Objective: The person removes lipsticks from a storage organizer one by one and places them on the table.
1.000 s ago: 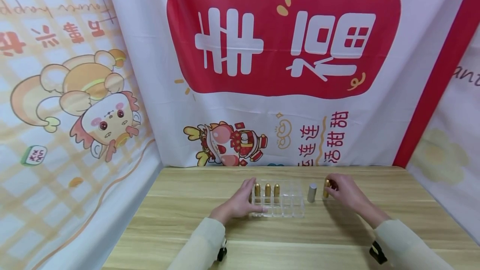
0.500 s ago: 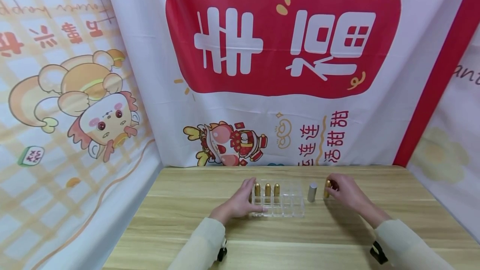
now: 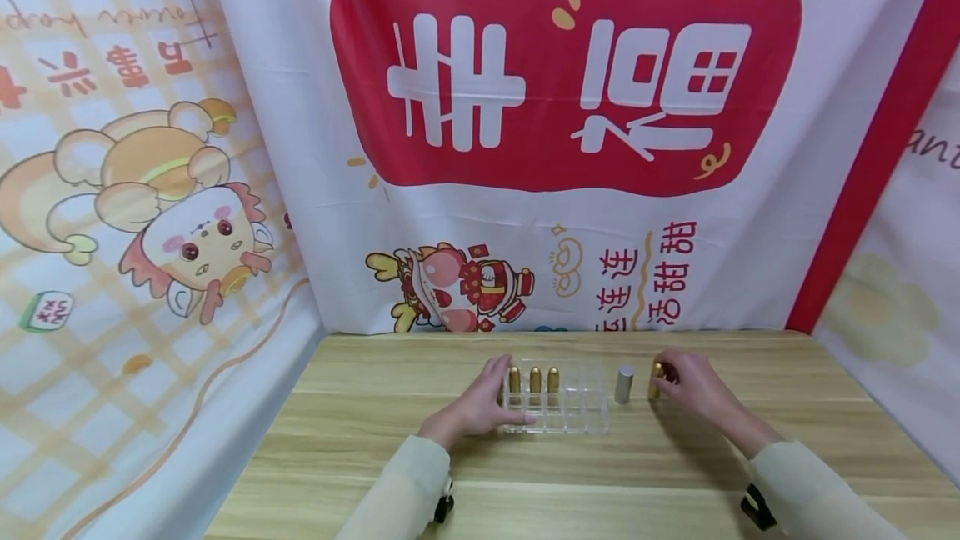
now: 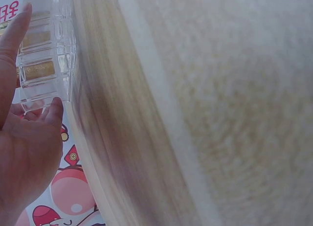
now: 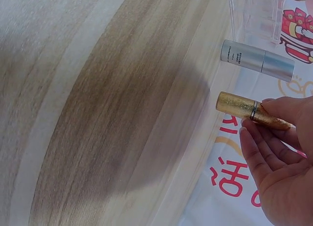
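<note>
A clear plastic lipstick organizer [image 3: 592,415] with small compartments stands on the table, and three gold lipsticks [image 3: 536,380] sit upright in its left part. My left hand [image 3: 480,407] holds the organizer's left end, thumb along the front and fingers at the far side. To the right of it a silver lipstick [image 3: 624,385] stands upright by itself. My right hand [image 3: 690,382] pinches the upper part of another gold lipstick [image 5: 234,104] between thumb and fingers, just right of the silver one. This gold lipstick is upright, its lower end close to the tabletop.
The wooden table [image 3: 375,473] ends at a white printed cloth [image 3: 555,273] hanging right behind the organizer. A checked cloth [image 3: 150,190] hangs along the left side, and another pale cloth [image 3: 885,307] along the right.
My right hand has shifted very slightly to the right with the gold lipstick. The left hand and organizer have stayed in place. The head view has turned a little.
</note>
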Motion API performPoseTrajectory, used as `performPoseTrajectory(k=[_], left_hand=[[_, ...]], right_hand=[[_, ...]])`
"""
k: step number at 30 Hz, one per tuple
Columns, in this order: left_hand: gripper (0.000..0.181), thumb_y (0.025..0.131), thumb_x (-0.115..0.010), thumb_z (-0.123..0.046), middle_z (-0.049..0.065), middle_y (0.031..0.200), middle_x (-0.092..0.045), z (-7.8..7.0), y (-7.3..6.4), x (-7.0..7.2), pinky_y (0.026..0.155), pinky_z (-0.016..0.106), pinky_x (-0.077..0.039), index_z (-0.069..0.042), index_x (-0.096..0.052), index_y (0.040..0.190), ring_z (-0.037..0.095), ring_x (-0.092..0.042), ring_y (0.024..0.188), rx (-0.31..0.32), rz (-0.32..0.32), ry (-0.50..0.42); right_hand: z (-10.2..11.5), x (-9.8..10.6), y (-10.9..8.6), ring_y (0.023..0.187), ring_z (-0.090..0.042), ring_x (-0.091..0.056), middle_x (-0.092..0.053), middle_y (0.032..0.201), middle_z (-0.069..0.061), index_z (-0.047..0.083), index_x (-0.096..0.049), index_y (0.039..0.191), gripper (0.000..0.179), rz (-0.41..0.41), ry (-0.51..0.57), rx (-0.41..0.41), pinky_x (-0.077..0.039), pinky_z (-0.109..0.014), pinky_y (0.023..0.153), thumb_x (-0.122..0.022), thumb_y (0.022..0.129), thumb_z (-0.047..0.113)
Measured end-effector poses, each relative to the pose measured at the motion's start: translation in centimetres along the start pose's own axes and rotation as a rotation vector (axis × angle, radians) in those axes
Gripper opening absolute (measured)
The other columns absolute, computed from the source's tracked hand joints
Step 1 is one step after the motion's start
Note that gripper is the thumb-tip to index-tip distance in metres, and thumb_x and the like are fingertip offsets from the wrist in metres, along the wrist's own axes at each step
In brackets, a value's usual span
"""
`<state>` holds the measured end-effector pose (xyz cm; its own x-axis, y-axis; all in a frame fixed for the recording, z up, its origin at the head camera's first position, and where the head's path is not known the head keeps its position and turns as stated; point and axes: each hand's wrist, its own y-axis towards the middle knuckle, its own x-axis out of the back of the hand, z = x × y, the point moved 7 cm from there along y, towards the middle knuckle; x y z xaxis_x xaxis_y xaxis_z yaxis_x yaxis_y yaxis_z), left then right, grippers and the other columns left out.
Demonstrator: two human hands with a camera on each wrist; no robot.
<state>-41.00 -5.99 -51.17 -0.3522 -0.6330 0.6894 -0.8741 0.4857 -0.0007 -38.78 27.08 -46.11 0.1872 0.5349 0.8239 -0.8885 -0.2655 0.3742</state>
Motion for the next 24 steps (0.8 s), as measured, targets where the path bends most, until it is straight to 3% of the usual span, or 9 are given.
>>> performPoseTrajectory(k=[24], left_hand=[[0.117,0.079,-0.088,-0.044,0.015,0.166,-0.024,0.12,0.23,-0.02,0.125,0.05,-0.024,-0.007,-0.017,0.164,0.033,-0.025,0.153,-0.008,-0.017,0.0]], right_hand=[[-0.52,-0.48,-0.14,0.068,-0.008,-0.056,-0.064,0.075,0.004,0.008,-0.069,0.084,0.013,0.033,0.02,-0.039,-0.05,-0.024,0.057,-0.079,0.085,0.0]])
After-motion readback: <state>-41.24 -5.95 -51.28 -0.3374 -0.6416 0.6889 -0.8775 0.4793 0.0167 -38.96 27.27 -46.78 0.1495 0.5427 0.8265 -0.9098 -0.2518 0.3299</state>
